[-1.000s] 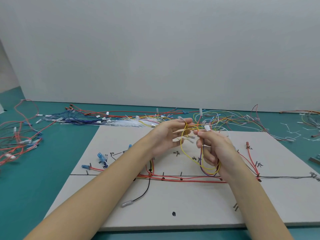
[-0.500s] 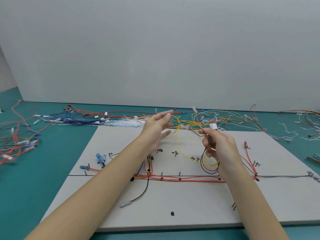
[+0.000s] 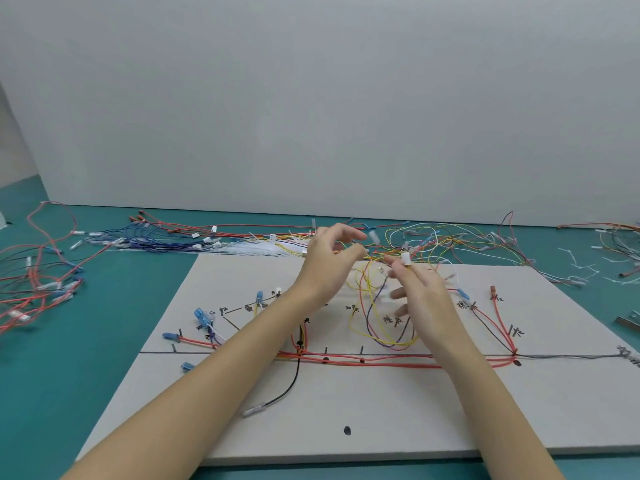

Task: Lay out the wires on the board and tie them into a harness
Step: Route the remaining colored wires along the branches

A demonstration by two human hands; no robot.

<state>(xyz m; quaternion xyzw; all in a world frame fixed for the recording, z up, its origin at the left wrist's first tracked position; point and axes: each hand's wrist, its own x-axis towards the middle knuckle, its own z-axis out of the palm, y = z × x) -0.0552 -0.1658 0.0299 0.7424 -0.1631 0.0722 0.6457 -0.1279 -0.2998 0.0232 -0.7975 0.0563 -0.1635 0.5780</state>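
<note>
A grey board (image 3: 398, 420) lies on the teal table, marked with black lines and labels. Red wires (image 3: 388, 361) run along its horizontal line past black pegs. My right hand (image 3: 420, 292) pinches a small white connector (image 3: 406, 259) between thumb and forefinger; yellow, red and blue wires (image 3: 377, 327) hang from it in a loop down to the board. My left hand (image 3: 327, 261) hovers just left of it over the board's far edge, fingers spread and curled, holding nothing that I can see. A black wire (image 3: 287, 386) with a white tip trails toward me.
Heaps of loose wires lie behind the board (image 3: 450, 242) and at the far left (image 3: 38, 285). A bundle of white cable ties (image 3: 249, 249) rests at the board's back edge. Cut tie scraps (image 3: 581, 265) and a metal tool (image 3: 628, 322) lie at the right.
My left hand let go of the yellow wire and opened. Both hands rose toward the board's far edge, and the wire loop now hangs from the right hand alone.
</note>
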